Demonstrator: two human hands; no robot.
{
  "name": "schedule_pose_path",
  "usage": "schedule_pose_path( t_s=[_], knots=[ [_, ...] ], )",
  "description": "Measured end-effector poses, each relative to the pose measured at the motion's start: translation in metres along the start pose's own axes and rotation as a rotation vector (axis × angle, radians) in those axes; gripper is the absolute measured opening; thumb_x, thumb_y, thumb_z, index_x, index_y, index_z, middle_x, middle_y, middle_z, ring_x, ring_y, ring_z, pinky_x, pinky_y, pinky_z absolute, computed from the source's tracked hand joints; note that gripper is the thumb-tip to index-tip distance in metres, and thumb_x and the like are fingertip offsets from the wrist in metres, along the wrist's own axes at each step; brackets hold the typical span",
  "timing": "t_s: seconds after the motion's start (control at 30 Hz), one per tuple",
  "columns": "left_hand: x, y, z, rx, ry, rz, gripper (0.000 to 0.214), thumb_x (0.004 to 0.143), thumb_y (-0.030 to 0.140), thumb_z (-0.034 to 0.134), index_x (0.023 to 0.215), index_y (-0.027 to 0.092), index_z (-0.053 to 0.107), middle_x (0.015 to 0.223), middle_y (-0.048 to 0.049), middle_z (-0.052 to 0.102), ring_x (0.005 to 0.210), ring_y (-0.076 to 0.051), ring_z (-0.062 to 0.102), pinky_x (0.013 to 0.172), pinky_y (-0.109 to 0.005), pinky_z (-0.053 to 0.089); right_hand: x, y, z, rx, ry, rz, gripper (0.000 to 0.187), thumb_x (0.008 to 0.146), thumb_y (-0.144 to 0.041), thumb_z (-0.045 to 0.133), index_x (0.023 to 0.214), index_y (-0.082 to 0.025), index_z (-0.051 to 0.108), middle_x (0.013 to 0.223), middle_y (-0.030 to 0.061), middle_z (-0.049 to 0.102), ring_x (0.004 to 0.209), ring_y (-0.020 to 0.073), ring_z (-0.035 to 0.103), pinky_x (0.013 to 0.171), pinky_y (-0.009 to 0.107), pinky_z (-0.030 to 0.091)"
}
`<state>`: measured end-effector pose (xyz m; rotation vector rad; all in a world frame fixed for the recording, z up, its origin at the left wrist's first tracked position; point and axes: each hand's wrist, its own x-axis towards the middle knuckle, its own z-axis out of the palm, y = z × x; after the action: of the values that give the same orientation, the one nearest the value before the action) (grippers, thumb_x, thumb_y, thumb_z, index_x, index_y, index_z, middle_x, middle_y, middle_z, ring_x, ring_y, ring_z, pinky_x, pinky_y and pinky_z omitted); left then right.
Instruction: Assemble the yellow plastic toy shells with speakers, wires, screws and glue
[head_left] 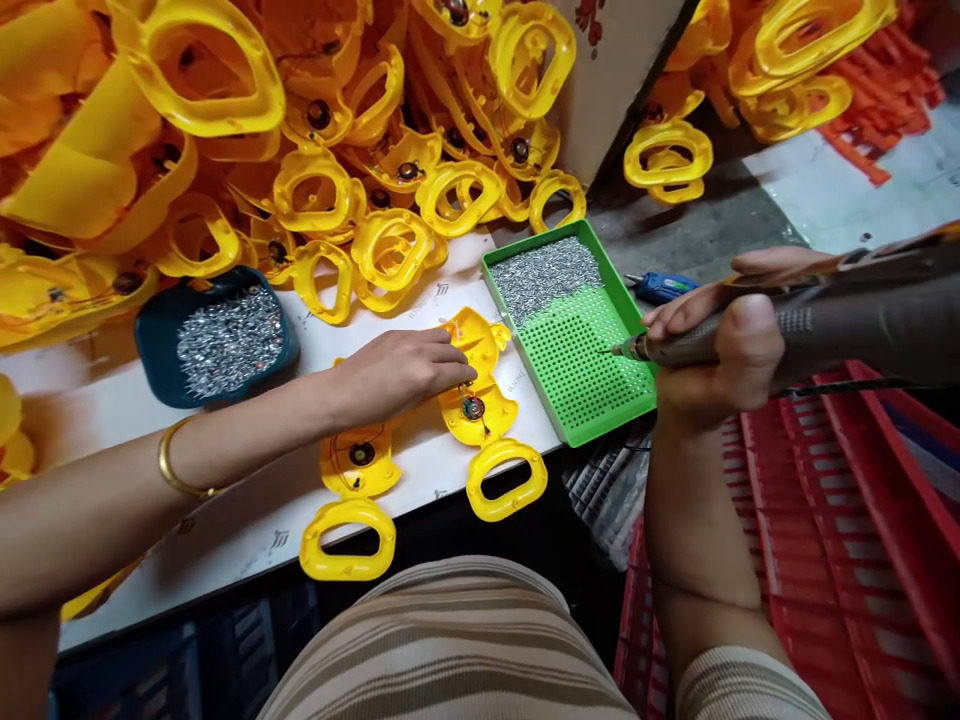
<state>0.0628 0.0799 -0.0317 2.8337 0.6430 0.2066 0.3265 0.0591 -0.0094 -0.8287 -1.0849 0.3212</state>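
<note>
My left hand (405, 372) reaches over a yellow plastic shell (487, 408), its fingers bent together and gripping the upper part. The fingertips are partly hidden. Wires and a round dark component show inside the shell, and a handle ring hangs past the table edge. Under my left forearm lies another such yellow shell (361, 462). My right hand (720, 340) is wrapped round a grey electric screwdriver (817, 320), whose tip points left above a green perforated tray (577, 428). Small silver screws (547, 275) fill the far end of that tray.
A dark teal container (161, 375) of silver pieces stands at left. Yellow shells (315, 190) are heaped along the back. A blue-handled screwdriver (664, 287) lies beyond the green tray. Red crates (825, 520) stand at lower right, orange plastic parts (877, 100) at far right.
</note>
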Motion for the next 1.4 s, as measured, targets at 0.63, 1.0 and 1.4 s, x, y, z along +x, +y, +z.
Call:
schedule_pose_path(
  t_s=[0.63, 1.0, 1.4],
  knots=[
    [-0.003, 0.028, 0.029, -0.078, 0.293, -0.248, 0.019, 0.098, 0.025, 0.047, 0.099, 0.022, 0.066, 0.071, -0.0010, 0.070, 0.063, -0.014, 0.061, 0.062, -0.027, 0.044, 0.002, 0.040, -0.006, -0.202, 0.075, -0.009, 0.014, 0.083, -0.042, 0.058, 0.089, -0.029, 0.057, 0.057, -0.0074, 0.042, 0.038, 0.0112, 0.043, 0.042, 0.030, 0.043],
    [-0.004, 0.024, 0.034, -0.196, 0.264, -0.144, 0.021, 0.095, 0.017, 0.049, 0.095, 0.014, 0.069, 0.089, -0.0096, 0.074, 0.084, -0.020, 0.065, 0.073, -0.032, 0.052, -0.002, 0.046, -0.009, -0.208, 0.066, 0.014, 0.022, 0.084, -0.050, 0.058, 0.091, -0.029, 0.057, 0.059, -0.0066, 0.043, 0.039, 0.0111, 0.043, 0.042, 0.032, 0.044],
    [-0.001, 0.032, 0.024, -0.522, 0.265, -0.434, 0.028, 0.087, 0.044, 0.067, 0.086, 0.016, 0.074, 0.087, -0.0056, 0.076, 0.078, -0.017, 0.070, 0.071, -0.029, 0.054, -0.004, 0.056, -0.015, -0.166, 0.048, 0.063, 0.026, 0.082, -0.053, 0.062, 0.089, -0.028, 0.055, 0.060, -0.0073, 0.044, 0.038, 0.0099, 0.041, 0.043, 0.031, 0.043]
  ],
)
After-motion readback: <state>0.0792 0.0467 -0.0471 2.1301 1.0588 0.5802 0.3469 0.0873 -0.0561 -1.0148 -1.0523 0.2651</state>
